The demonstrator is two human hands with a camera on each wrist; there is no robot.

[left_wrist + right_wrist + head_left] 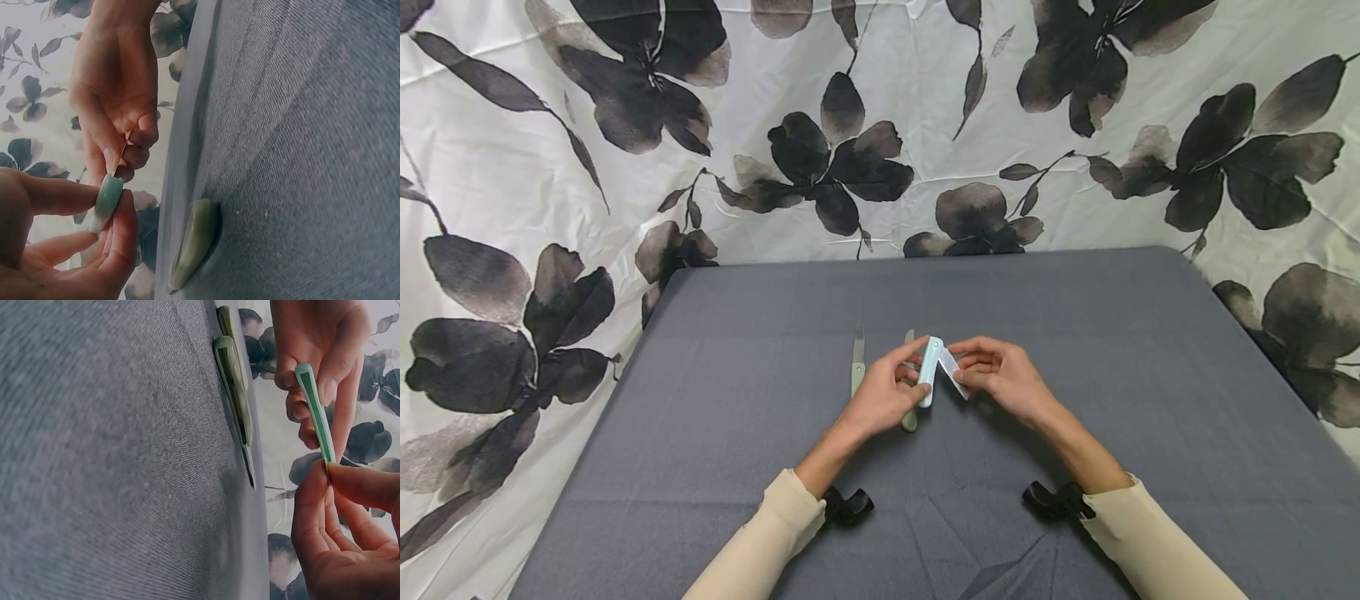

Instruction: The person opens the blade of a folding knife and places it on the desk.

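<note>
A folding knife with a pale mint handle [929, 373] is held above the table, its blade [953, 373] swung partway out. My left hand [880, 398] grips the handle between thumb and fingers. Thumb and fingers of my right hand [1006, 380] pinch the blade, as the right wrist view also shows beside the mint handle [317, 419]. Beyond the left hand, a green-handled folding knife [857, 371] lies on the table with its blade out. A second green-handled knife [909, 422] lies under the left hand, which covers its middle.
Grey cloth [760, 333] covers the table. Behind it hangs a white curtain [947, 50] with dark flowers. Black straps [848, 507] sit at both wrists, by the cream sleeves [775, 525].
</note>
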